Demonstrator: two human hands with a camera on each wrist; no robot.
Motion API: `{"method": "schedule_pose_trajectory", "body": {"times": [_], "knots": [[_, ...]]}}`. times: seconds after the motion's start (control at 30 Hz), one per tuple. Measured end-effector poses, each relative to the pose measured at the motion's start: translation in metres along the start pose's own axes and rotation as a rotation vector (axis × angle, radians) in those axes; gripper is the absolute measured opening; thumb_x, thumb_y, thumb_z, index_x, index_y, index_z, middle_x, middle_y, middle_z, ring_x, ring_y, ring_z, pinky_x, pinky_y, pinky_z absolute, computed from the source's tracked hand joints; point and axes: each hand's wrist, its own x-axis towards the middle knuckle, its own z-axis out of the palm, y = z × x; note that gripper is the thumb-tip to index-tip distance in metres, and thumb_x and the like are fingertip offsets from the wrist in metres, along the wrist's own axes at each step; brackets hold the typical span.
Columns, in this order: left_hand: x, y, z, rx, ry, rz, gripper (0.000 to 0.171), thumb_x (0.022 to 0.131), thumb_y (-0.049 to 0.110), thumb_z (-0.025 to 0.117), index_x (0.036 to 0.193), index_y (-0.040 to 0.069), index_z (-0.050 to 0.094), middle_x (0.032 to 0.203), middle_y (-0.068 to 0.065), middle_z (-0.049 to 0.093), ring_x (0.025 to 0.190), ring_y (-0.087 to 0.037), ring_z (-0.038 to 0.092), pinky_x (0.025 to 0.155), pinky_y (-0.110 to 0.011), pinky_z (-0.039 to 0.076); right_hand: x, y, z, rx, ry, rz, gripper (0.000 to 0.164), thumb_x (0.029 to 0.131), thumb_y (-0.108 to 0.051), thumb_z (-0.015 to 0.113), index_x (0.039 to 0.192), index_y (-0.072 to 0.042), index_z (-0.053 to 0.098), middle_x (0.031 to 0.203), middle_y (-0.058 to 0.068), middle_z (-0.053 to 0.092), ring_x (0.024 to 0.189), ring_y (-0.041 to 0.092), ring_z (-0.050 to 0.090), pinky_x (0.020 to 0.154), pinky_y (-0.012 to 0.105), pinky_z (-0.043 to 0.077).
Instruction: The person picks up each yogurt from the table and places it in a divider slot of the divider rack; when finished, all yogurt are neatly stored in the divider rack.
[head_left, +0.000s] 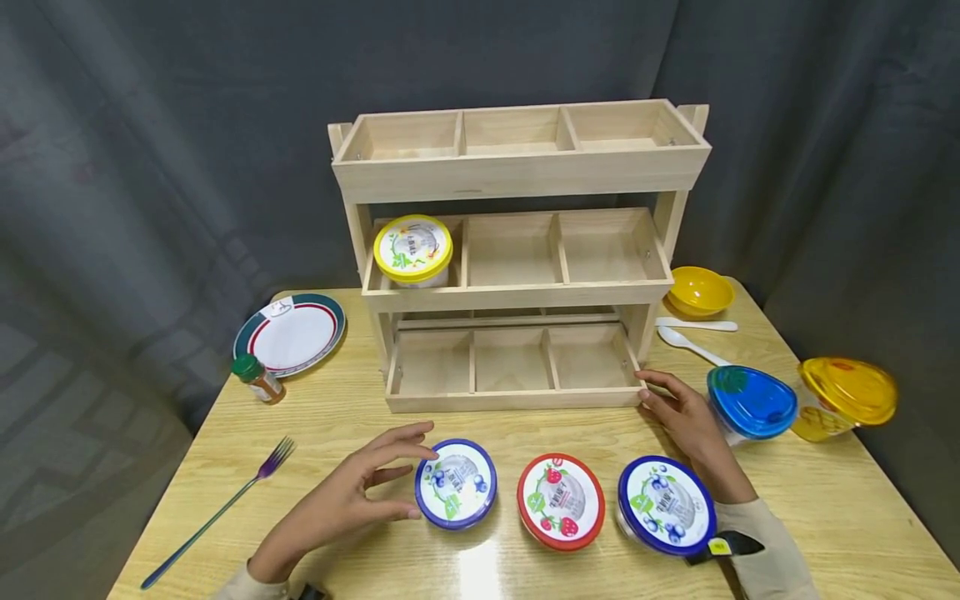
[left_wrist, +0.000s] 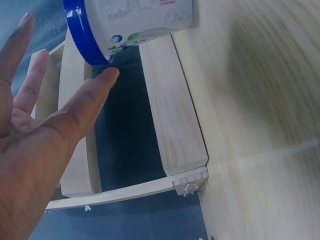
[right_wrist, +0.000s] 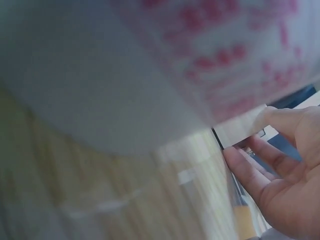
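Note:
My left hand (head_left: 352,492) is beside a tub with a dark-blue-rimmed lid and blueberry print (head_left: 455,485); the fingers are spread, with fingertips right at the lid's edge. In the left wrist view, the thumb (left_wrist: 85,107) points up toward the tub's blue rim (left_wrist: 82,32). My right hand (head_left: 686,421) holds the front right corner of the wooden three-tier rack (head_left: 517,402), at its bottom tray. In the right wrist view, that hand's fingers (right_wrist: 247,172) and thumb lie on either side of the corner (right_wrist: 240,131), partly behind a close, blurred tub (right_wrist: 150,75).
A red-lidded tub (head_left: 561,502) and another blue-lidded tub (head_left: 666,505) stand in front. A yellow-lidded tub (head_left: 413,250) sits in the middle tier's left compartment. Left are a plate (head_left: 303,333), spice jar (head_left: 258,379) and fork (head_left: 217,512); right, a bowl (head_left: 700,292) and lidded containers (head_left: 752,402).

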Motion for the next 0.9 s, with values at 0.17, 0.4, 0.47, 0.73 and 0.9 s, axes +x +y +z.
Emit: {"method": "schedule_pose_trajectory", "body": {"times": [0.17, 0.4, 0.47, 0.73, 0.9], "knots": [[-0.001, -0.002, 0.003, 0.058, -0.028, -0.046, 0.050, 0.098, 0.018, 0.084, 0.145, 0.016, 0.069, 0.171, -0.021, 0.037, 0.154, -0.038, 0.042, 0.110, -0.055, 0.051, 0.000, -0.001, 0.000, 0.002, -0.007, 0.003, 0.046, 0.114, -0.013, 0.058, 0.157, 0.000, 0.051, 0.167, 0.026, 0.039, 0.125, 0.016, 0.065, 0.091, 0.014, 0.055], [0.002, -0.003, 0.004, 0.062, -0.082, -0.089, 0.052, 0.096, 0.027, 0.085, 0.146, 0.021, 0.070, 0.176, -0.015, 0.029, 0.158, -0.046, 0.031, 0.114, -0.038, 0.049, 0.000, -0.001, 0.000, 0.005, -0.003, -0.011, 0.045, 0.114, -0.012, 0.058, 0.157, 0.001, 0.051, 0.165, 0.028, 0.040, 0.109, -0.009, 0.060, 0.090, 0.013, 0.055], [0.003, -0.004, 0.005, 0.019, -0.093, -0.084, 0.051, 0.096, 0.024, 0.085, 0.145, 0.018, 0.070, 0.176, -0.020, 0.028, 0.158, -0.049, 0.030, 0.113, -0.034, 0.049, 0.000, -0.001, 0.001, -0.001, 0.001, -0.008, 0.045, 0.114, -0.013, 0.058, 0.157, 0.001, 0.052, 0.165, 0.028, 0.040, 0.111, -0.005, 0.062, 0.090, 0.013, 0.055], [0.006, -0.010, 0.006, -0.021, -0.114, -0.075, 0.044, 0.096, 0.020, 0.085, 0.139, 0.016, 0.074, 0.175, -0.027, 0.023, 0.156, -0.055, 0.027, 0.113, -0.032, 0.049, 0.000, -0.001, 0.001, -0.024, 0.004, -0.006, 0.045, 0.115, -0.014, 0.057, 0.158, -0.001, 0.052, 0.165, 0.027, 0.040, 0.125, 0.019, 0.065, 0.090, 0.013, 0.055], [0.008, -0.017, 0.006, -0.063, -0.157, -0.095, 0.043, 0.097, 0.018, 0.084, 0.139, 0.017, 0.074, 0.176, -0.027, 0.021, 0.158, -0.055, 0.023, 0.113, -0.029, 0.047, 0.000, -0.001, 0.001, -0.033, 0.015, -0.002, 0.045, 0.115, -0.015, 0.057, 0.157, -0.001, 0.052, 0.165, 0.026, 0.041, 0.129, 0.025, 0.063, 0.090, 0.012, 0.054]]}}
